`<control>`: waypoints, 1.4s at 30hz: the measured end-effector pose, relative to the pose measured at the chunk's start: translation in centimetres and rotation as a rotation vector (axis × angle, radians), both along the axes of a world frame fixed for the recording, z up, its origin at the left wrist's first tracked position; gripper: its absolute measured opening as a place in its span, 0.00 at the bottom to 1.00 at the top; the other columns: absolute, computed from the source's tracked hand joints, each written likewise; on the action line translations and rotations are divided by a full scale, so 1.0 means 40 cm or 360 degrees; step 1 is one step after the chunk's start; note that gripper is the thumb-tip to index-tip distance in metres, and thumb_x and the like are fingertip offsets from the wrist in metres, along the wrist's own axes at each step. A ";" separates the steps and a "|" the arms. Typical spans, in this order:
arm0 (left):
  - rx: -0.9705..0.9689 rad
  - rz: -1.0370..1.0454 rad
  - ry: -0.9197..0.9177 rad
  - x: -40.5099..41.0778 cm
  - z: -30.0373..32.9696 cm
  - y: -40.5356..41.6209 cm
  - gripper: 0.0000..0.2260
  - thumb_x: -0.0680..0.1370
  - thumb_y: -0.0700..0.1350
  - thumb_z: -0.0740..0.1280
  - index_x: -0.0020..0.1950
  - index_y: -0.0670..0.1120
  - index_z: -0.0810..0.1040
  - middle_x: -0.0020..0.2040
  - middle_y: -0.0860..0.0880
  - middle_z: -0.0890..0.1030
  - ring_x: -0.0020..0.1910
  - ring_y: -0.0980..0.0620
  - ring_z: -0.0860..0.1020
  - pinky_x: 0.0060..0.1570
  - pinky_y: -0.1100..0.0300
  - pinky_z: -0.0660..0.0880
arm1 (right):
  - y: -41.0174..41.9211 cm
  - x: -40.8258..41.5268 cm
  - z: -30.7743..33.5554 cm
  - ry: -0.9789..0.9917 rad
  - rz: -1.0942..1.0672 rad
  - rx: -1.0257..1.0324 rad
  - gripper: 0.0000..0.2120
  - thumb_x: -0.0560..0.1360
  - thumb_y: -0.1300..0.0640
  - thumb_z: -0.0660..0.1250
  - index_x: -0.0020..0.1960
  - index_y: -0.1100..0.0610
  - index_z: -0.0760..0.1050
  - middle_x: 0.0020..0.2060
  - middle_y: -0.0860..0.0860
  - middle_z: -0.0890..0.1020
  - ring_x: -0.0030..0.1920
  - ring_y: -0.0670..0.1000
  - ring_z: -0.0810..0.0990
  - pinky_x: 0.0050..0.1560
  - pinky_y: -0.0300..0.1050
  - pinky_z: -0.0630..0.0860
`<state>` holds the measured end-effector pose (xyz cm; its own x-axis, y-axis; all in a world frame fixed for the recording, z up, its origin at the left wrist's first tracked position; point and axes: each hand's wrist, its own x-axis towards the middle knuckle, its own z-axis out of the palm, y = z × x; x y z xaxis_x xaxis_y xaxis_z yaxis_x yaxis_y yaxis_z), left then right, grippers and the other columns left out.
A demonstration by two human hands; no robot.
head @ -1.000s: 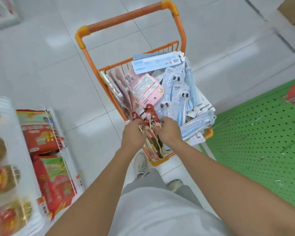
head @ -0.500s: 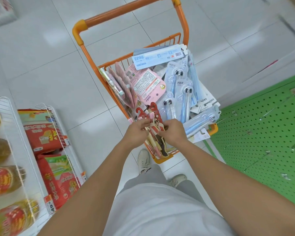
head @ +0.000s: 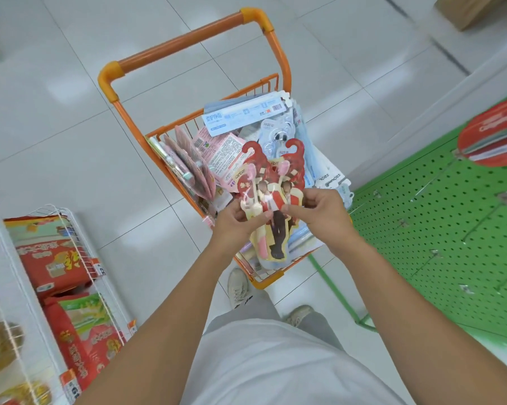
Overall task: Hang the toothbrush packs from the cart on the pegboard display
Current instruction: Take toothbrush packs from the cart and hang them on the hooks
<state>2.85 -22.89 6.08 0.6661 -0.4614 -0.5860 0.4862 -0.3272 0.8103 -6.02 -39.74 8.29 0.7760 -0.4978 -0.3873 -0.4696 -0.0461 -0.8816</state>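
Note:
An orange wire cart [head: 131, 125] stands in front of me, filled with several toothbrush packs: blue ones [head: 243, 115] at the back and pink ones [head: 217, 153] on the left. Above the cart's near end I hold two red toothbrush packs [head: 271, 182] with hook-shaped tops, fanned slightly apart. My left hand [head: 236, 225] pinches their lower left side and my right hand [head: 322, 211] pinches their lower right side. The green pegboard [head: 451, 244] with metal hooks lies to the right.
A red product [head: 493, 135] hangs on the pegboard at the upper right. A white wire rack [head: 79, 258] with red bags and oil bottles stands on the left. My shoes [head: 240, 287] are just below the cart on the white tiled floor.
Both hands have lifted the red packs up out of the cart's near end, and the packs now face me, spread apart.

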 end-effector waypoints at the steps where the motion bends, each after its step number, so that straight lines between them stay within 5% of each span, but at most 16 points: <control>1: -0.0095 -0.0033 0.0032 -0.001 0.019 -0.011 0.15 0.74 0.44 0.77 0.59 0.45 0.81 0.50 0.50 0.87 0.49 0.53 0.85 0.51 0.55 0.81 | -0.009 -0.012 0.014 -0.0021 -0.0025 0.0071 0.13 0.71 0.61 0.78 0.45 0.70 0.80 0.38 0.65 0.82 0.35 0.56 0.78 0.41 0.51 0.79; 5: -0.0330 -0.0209 0.0010 -0.003 0.098 -0.056 0.06 0.76 0.39 0.74 0.52 0.42 0.83 0.38 0.47 0.86 0.36 0.52 0.84 0.37 0.64 0.78 | -0.045 -0.084 0.089 -0.0172 -0.0259 0.0164 0.20 0.74 0.56 0.76 0.42 0.73 0.74 0.29 0.57 0.69 0.29 0.50 0.61 0.31 0.41 0.60; 8: -0.0417 -0.0441 0.0025 -0.014 0.125 -0.109 0.09 0.75 0.38 0.73 0.55 0.40 0.82 0.47 0.40 0.86 0.42 0.44 0.85 0.46 0.53 0.82 | -0.062 -0.152 0.151 -0.0297 -0.0414 0.0102 0.04 0.77 0.60 0.72 0.46 0.60 0.84 0.32 0.54 0.81 0.32 0.48 0.73 0.36 0.46 0.73; 10: -0.0455 -0.0609 0.0048 -0.036 0.142 -0.159 0.11 0.75 0.37 0.73 0.57 0.39 0.79 0.46 0.39 0.86 0.37 0.46 0.85 0.44 0.54 0.80 | -0.070 -0.204 0.190 -0.0426 -0.0509 0.0072 0.04 0.77 0.60 0.72 0.49 0.54 0.85 0.41 0.57 0.86 0.40 0.51 0.78 0.45 0.55 0.78; 13: -0.0473 -0.0756 0.0026 -0.093 0.186 -0.235 0.12 0.76 0.35 0.72 0.59 0.37 0.78 0.38 0.46 0.86 0.32 0.51 0.84 0.47 0.54 0.80 | -0.088 -0.294 0.241 -0.0543 -0.0653 -0.0077 0.06 0.80 0.61 0.68 0.49 0.56 0.84 0.37 0.45 0.84 0.36 0.42 0.77 0.41 0.36 0.75; 15: -0.0472 -0.0785 -0.0073 -0.139 0.224 -0.281 0.10 0.76 0.34 0.72 0.56 0.37 0.80 0.39 0.48 0.86 0.37 0.52 0.85 0.43 0.60 0.79 | -0.105 -0.357 0.275 -0.0588 -0.0767 -0.0145 0.07 0.81 0.62 0.65 0.50 0.57 0.83 0.36 0.44 0.84 0.36 0.41 0.77 0.40 0.33 0.74; 20: -0.0514 -0.0907 -0.0447 -0.267 0.356 -0.369 0.06 0.73 0.36 0.75 0.43 0.46 0.82 0.35 0.50 0.85 0.36 0.53 0.84 0.38 0.62 0.78 | -0.153 -0.505 0.357 -0.0695 -0.0895 -0.0402 0.07 0.81 0.61 0.66 0.47 0.58 0.82 0.36 0.60 0.82 0.36 0.48 0.77 0.39 0.43 0.75; 24: -0.0646 -0.0941 -0.0551 -0.361 0.444 -0.425 0.09 0.72 0.38 0.76 0.51 0.45 0.83 0.40 0.43 0.86 0.40 0.39 0.84 0.45 0.51 0.80 | -0.173 -0.602 0.400 -0.0824 -0.1037 -0.0570 0.05 0.80 0.62 0.68 0.47 0.61 0.80 0.33 0.59 0.77 0.33 0.47 0.71 0.34 0.43 0.68; 28: -0.0628 -0.0911 -0.0570 -0.434 0.480 -0.460 0.13 0.73 0.37 0.75 0.56 0.44 0.80 0.45 0.48 0.87 0.46 0.45 0.86 0.51 0.51 0.80 | -0.195 -0.658 0.414 -0.0906 -0.1177 -0.0613 0.08 0.80 0.60 0.69 0.42 0.60 0.79 0.28 0.49 0.71 0.29 0.46 0.65 0.31 0.40 0.63; 31: -0.0649 -0.0898 -0.0509 -0.462 0.490 -0.468 0.16 0.75 0.37 0.73 0.62 0.43 0.77 0.50 0.49 0.87 0.51 0.48 0.85 0.55 0.52 0.79 | -0.221 -0.660 0.422 -0.0932 -0.1205 -0.0583 0.09 0.80 0.56 0.69 0.41 0.53 0.78 0.31 0.57 0.79 0.30 0.62 0.75 0.30 0.52 0.71; 34: -0.0668 -0.0872 -0.0477 -0.468 0.500 -0.478 0.16 0.76 0.36 0.71 0.63 0.44 0.75 0.51 0.48 0.87 0.52 0.48 0.85 0.56 0.52 0.78 | -0.246 -0.648 0.427 -0.0896 -0.1207 -0.0567 0.09 0.80 0.53 0.69 0.41 0.49 0.79 0.32 0.59 0.80 0.31 0.66 0.76 0.30 0.60 0.74; 38: -0.0635 -0.0917 -0.0470 -0.453 0.507 -0.489 0.18 0.76 0.36 0.71 0.65 0.45 0.75 0.52 0.47 0.86 0.52 0.47 0.85 0.58 0.49 0.78 | -0.266 -0.629 0.425 -0.0839 -0.1244 -0.0580 0.09 0.80 0.57 0.69 0.42 0.50 0.80 0.27 0.51 0.76 0.27 0.50 0.70 0.28 0.43 0.66; 42: -0.0616 -0.1001 -0.0486 -0.437 0.509 -0.505 0.16 0.77 0.35 0.71 0.63 0.46 0.76 0.51 0.47 0.87 0.50 0.46 0.85 0.57 0.50 0.78 | -0.275 -0.610 0.411 -0.0769 -0.1195 -0.0596 0.06 0.80 0.59 0.68 0.45 0.54 0.82 0.28 0.40 0.77 0.28 0.41 0.71 0.31 0.35 0.67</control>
<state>-14.62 -43.07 26.45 0.3187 -0.9373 -0.1411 0.0420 -0.1348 0.9900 -30.42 -50.75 24.75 0.2393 -0.9551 0.1745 -0.0817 -0.1989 -0.9766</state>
